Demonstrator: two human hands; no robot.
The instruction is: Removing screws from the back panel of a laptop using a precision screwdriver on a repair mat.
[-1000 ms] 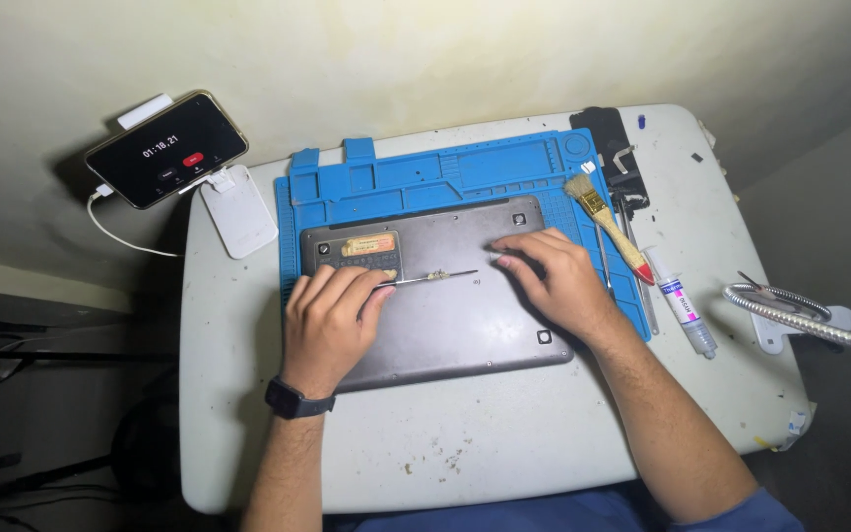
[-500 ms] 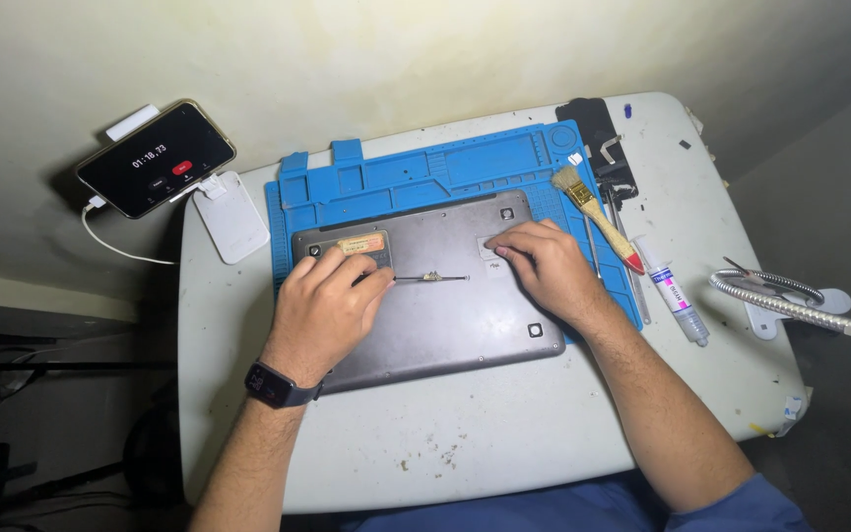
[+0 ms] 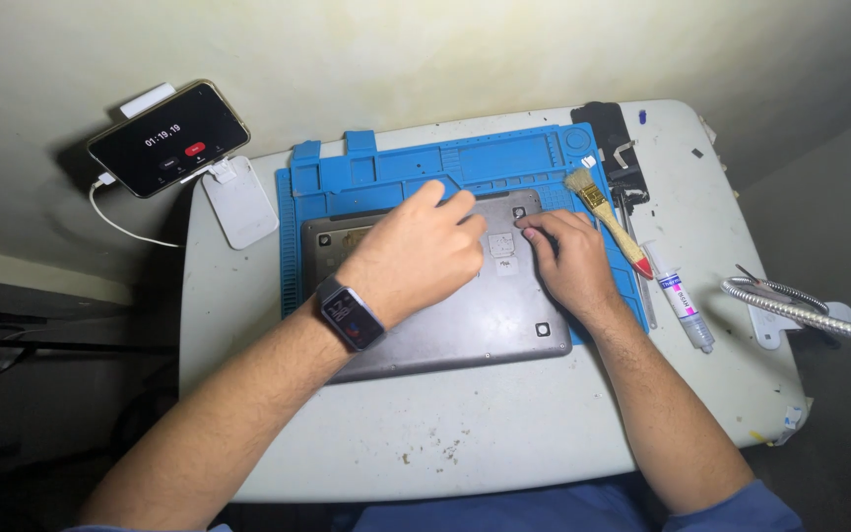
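A grey laptop (image 3: 465, 325) lies bottom side up on a blue work mat (image 3: 396, 172). My left hand (image 3: 416, 256), with a dark watch on its wrist, reaches across the laptop's upper middle. Its thumb and forefinger are pinched together near the back edge. The thin metal tool it held earlier is not visible. My right hand (image 3: 568, 261) rests flat on the laptop's upper right part, fingertips down beside a small label and close to my left fingers. Nothing shows in it.
A phone (image 3: 169, 138) on a white stand sits at the table's back left, with a cable attached. To the right of the mat lie a wooden brush (image 3: 608, 222) and a small white tube (image 3: 682, 300). A flexible metal lamp arm (image 3: 810, 310) juts in from the right. The white table (image 3: 425, 433) is speckled with debris.
My left hand has moved right and up across the laptop toward my right hand. The thin tool it held is now hidden. The view has shifted slightly.
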